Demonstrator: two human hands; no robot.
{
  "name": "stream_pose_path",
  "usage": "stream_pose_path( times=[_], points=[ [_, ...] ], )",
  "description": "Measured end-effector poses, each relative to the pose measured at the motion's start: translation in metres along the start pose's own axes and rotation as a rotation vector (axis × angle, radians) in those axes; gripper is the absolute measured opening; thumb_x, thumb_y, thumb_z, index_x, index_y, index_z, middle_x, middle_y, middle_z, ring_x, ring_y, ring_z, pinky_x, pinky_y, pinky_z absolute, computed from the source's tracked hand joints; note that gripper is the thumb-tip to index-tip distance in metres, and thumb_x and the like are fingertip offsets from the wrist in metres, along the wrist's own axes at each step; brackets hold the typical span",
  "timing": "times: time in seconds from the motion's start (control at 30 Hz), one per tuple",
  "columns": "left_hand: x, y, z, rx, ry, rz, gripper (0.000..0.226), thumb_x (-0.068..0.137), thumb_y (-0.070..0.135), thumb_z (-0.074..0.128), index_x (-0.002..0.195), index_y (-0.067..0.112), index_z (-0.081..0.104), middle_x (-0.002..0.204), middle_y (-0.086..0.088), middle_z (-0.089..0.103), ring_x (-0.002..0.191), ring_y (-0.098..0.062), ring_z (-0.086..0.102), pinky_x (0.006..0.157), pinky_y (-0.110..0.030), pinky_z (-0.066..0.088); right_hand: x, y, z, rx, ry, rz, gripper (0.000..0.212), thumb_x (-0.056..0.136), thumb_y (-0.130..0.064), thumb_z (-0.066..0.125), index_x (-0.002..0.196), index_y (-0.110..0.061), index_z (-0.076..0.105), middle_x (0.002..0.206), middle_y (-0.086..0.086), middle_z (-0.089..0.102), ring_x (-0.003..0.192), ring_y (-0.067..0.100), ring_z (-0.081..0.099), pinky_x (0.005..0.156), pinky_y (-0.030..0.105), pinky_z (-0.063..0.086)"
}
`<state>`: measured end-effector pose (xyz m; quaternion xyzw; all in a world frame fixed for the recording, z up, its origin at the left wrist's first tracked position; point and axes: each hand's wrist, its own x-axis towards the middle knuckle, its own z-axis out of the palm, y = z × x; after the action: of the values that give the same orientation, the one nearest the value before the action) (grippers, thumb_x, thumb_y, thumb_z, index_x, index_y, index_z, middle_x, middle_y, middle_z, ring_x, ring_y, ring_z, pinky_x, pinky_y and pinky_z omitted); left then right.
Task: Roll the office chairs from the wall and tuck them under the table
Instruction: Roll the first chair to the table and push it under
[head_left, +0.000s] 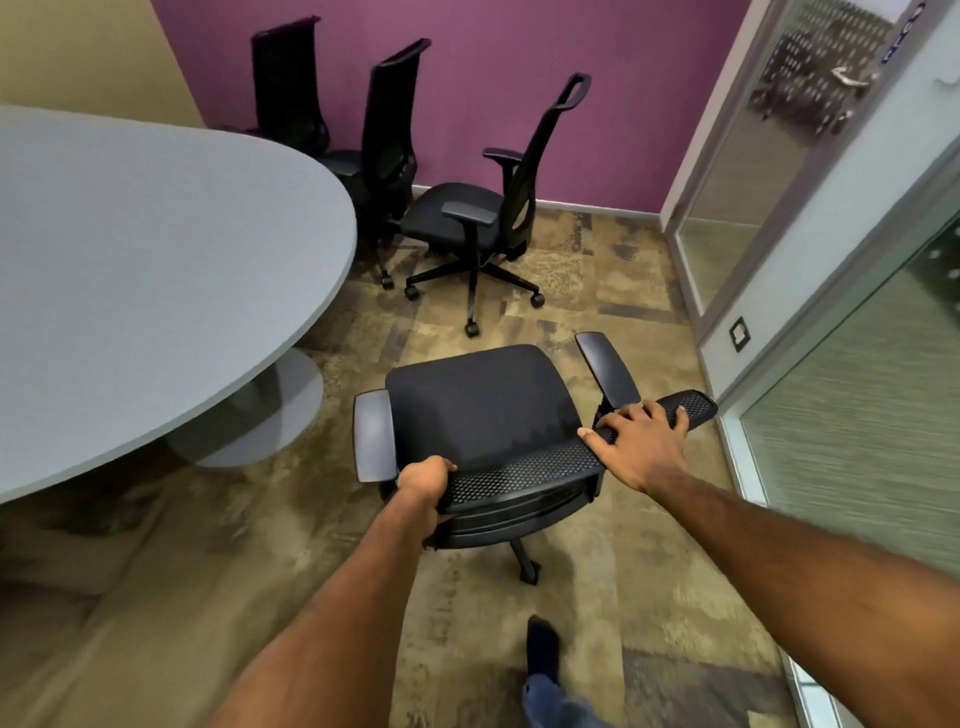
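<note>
A black office chair (483, 405) stands right below me on the carpet, its seat facing away and a little right of the grey oval table (156, 270). My left hand (423, 480) grips the left end of its mesh backrest top. My right hand (641, 434) lies over the right part of the same backrest top, fingers curled on it. Three more black chairs stand near the purple wall: one with armrests (467, 213) in the open, a second (387, 150) and a third (288, 88) close to the table's far end.
The table's round grey pedestal base (275, 415) sits left of the held chair. Glass partitions and a door (810, 156) line the right side. My foot (543, 649) is on the patterned carpet behind the chair.
</note>
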<state>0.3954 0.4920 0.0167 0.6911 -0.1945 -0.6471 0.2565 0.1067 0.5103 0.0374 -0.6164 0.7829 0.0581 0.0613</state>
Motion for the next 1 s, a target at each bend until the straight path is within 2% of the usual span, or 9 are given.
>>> stream_pose_path(
  times=[0.1, 0.2, 0.33, 0.4, 0.53, 0.67, 0.83, 1.0],
  points=[
    [-0.02, -0.018, -0.015, -0.03, 0.009, -0.002, 0.017, 0.094, 0.01, 0.057, 0.109, 0.001, 0.059, 0.109, -0.019, 0.062, 0.098, -0.034, 0.061, 0.085, -0.046, 0.057, -0.015, -0.006, 0.001, -0.017, -0.006, -0.062, 0.068, 0.088, -0.08, 0.019, 0.122, -0.042, 0.065, 0.145, -0.005, 0.052, 0.145, 0.026, 0.029, 0.115, 0.066, 0.007],
    [-0.036, -0.037, -0.025, -0.056, 0.05, 0.0, 0.021, 0.094, 0.011, 0.058, 0.112, -0.001, 0.059, 0.112, -0.021, 0.062, 0.103, -0.036, 0.062, 0.087, -0.048, 0.058, -0.025, -0.01, 0.003, -0.045, -0.003, -0.144, 0.065, 0.09, -0.077, 0.02, 0.117, -0.042, 0.067, 0.14, -0.008, 0.057, 0.143, 0.022, 0.033, 0.115, 0.065, 0.01],
    [-0.05, -0.054, -0.031, -0.086, 0.09, -0.007, 0.03, 0.093, 0.011, 0.058, 0.119, -0.003, 0.059, 0.116, -0.023, 0.064, 0.102, -0.037, 0.063, 0.082, -0.048, 0.06, -0.029, -0.012, 0.003, -0.068, 0.024, -0.294, 0.076, 0.085, -0.076, 0.008, 0.111, -0.04, 0.07, 0.121, -0.01, 0.068, 0.122, 0.016, 0.054, 0.112, 0.055, 0.024],
    [-0.057, -0.059, -0.032, -0.111, 0.111, -0.009, 0.031, 0.093, 0.011, 0.058, 0.121, -0.003, 0.058, 0.118, -0.023, 0.064, 0.105, -0.037, 0.063, 0.079, -0.046, 0.059, -0.027, -0.014, 0.0, -0.07, 0.043, -0.359, 0.074, 0.086, -0.074, 0.01, 0.108, -0.039, 0.071, 0.115, -0.011, 0.07, 0.116, 0.015, 0.058, 0.109, 0.052, 0.028],
    [-0.066, -0.071, -0.034, -0.156, 0.157, -0.021, 0.031, 0.094, 0.011, 0.056, 0.121, -0.002, 0.057, 0.122, -0.023, 0.062, 0.109, -0.037, 0.063, 0.072, -0.043, 0.058, -0.025, -0.019, 0.003, -0.081, 0.054, -0.429, 0.061, 0.093, -0.069, 0.021, 0.103, -0.038, 0.073, 0.108, -0.012, 0.07, 0.112, 0.015, 0.059, 0.111, 0.052, 0.026],
    [-0.08, -0.085, -0.034, -0.221, 0.176, -0.03, 0.029, 0.096, 0.011, 0.052, 0.122, -0.002, 0.057, 0.119, -0.022, 0.063, 0.102, -0.033, 0.063, 0.062, -0.038, 0.053, -0.023, -0.025, -0.001, -0.074, 0.078, -0.504, 0.053, 0.095, -0.066, 0.028, 0.104, -0.04, 0.073, 0.106, -0.013, 0.07, 0.11, 0.015, 0.06, 0.112, 0.05, 0.025],
    [-0.092, -0.103, -0.039, -0.303, 0.225, -0.045, 0.029, 0.095, 0.012, 0.053, 0.121, -0.001, 0.058, 0.122, -0.023, 0.065, 0.11, -0.035, 0.065, 0.064, -0.038, 0.053, -0.022, -0.036, 0.0, -0.043, 0.08, -0.596, 0.05, 0.095, -0.066, 0.032, 0.103, -0.039, 0.074, 0.102, -0.013, 0.07, 0.11, 0.014, 0.059, 0.11, 0.049, 0.026],
    [-0.103, -0.119, -0.049, -0.369, 0.312, -0.04, 0.027, 0.093, 0.013, 0.057, 0.115, -0.002, 0.06, 0.112, -0.022, 0.068, 0.101, -0.036, 0.068, 0.058, -0.036, 0.055, -0.026, -0.057, 0.002, -0.029, 0.065, -0.68, 0.052, 0.094, -0.065, 0.032, 0.104, -0.037, 0.075, 0.104, -0.014, 0.069, 0.109, 0.013, 0.058, 0.113, 0.049, 0.023]
  ],
)
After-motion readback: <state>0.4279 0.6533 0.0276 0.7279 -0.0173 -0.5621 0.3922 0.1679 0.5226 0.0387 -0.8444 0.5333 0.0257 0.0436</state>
